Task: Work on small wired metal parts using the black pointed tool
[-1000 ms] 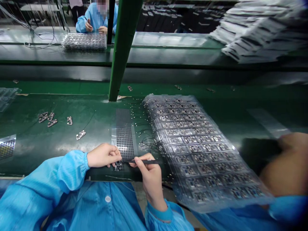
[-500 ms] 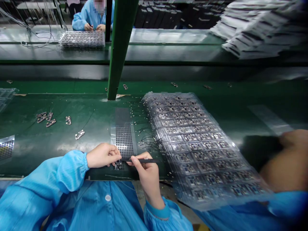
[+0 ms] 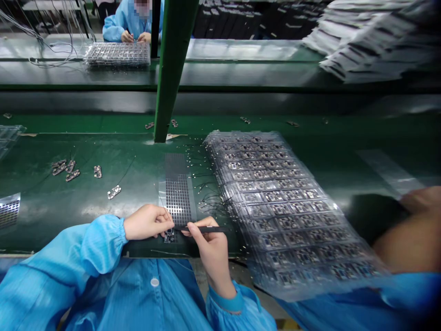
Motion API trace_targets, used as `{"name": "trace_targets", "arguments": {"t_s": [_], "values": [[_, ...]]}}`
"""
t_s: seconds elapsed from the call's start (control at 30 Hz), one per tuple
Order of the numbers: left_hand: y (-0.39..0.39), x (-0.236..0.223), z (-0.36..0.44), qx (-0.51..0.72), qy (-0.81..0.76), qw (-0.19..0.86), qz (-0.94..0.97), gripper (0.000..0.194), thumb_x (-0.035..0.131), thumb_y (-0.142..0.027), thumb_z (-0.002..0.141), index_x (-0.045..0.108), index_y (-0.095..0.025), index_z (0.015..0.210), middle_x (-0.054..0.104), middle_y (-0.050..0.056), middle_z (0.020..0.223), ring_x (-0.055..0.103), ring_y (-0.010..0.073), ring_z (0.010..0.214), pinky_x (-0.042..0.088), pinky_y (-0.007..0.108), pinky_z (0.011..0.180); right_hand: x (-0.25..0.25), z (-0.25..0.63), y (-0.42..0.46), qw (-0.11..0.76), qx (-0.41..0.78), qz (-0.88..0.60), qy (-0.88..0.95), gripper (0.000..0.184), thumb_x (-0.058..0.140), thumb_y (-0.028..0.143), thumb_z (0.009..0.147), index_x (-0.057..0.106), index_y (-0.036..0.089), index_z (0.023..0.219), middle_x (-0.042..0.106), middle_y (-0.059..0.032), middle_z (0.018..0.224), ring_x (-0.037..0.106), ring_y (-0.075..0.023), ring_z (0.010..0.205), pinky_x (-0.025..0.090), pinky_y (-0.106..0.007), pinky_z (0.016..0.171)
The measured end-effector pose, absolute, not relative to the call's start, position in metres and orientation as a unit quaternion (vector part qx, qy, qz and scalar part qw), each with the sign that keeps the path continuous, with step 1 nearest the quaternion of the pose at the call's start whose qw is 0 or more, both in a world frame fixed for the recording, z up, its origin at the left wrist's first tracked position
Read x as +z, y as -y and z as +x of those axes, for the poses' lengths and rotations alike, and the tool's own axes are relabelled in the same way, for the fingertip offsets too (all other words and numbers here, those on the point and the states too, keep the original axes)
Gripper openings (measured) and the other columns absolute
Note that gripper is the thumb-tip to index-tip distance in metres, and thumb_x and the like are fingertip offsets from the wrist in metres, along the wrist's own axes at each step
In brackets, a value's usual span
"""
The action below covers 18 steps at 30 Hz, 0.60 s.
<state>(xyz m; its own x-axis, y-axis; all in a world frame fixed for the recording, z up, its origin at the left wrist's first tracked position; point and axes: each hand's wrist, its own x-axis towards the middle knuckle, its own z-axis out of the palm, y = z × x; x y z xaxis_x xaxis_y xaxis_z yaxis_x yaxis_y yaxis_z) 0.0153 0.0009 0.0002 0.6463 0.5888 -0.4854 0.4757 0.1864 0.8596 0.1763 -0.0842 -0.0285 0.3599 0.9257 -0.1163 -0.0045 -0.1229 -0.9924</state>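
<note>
My left hand (image 3: 149, 222) is closed, thumb and fingertips pinching a small circuit board (image 3: 168, 236) near the bench's front edge. A thin dark wire rises beside its fingers. My right hand (image 3: 207, 236) is closed round black tweezers (image 3: 216, 229), whose tips point left to the board; the fingers partly hide the tips. Just beyond both hands lies a sheet of small dark stickers (image 3: 178, 195) on clear backing. To the right of my right hand is a stack of clear plastic trays (image 3: 285, 209) filled with circuit boards, thin wires hanging from its left side.
Several loose boards (image 3: 72, 176) lie on the left of the bench, near another sticker sheet (image 3: 9, 211). A green post (image 3: 174, 69) stands ahead. Beyond it, boards (image 3: 245, 120) sit on a green belt. A co-worker's arm (image 3: 409, 239) is at right; another person (image 3: 129, 23) sits opposite.
The boards on the green belt have shifted left, one now showing left of the post. My hands, the tweezers and the held board have hardly moved.
</note>
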Motion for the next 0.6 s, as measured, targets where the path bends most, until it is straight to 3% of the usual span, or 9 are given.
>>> {"name": "trace_targets", "arguments": {"t_s": [0.27,0.6], "values": [[-0.0020,-0.0007,0.0150,0.051,-0.402,0.664,0.628,0.015,0.060,-0.028,0.073,0.057,-0.013,0.074,0.056,-0.003,0.057,0.055,0.0100,0.051,0.044,0.019,0.046,-0.0284,0.1765,0.0845,0.543,0.429,-0.620,0.370,0.024,0.070,0.038,0.074,0.057,0.019,0.066,0.059,0.0011,0.061,0.065,-0.0174,0.058,0.054,-0.028,0.057],[0.0023,-0.0033,0.0165,0.089,-0.402,0.577,0.705,0.008,0.055,-0.017,0.073,0.061,-0.012,0.071,0.056,-0.003,0.056,0.051,0.0081,0.052,0.040,0.018,0.052,-0.0354,0.1748,0.0910,0.560,0.385,-0.614,0.402,0.020,0.067,0.033,0.078,0.055,0.019,0.070,0.057,0.0016,0.064,0.063,-0.0160,0.059,0.051,-0.026,0.056]]}}
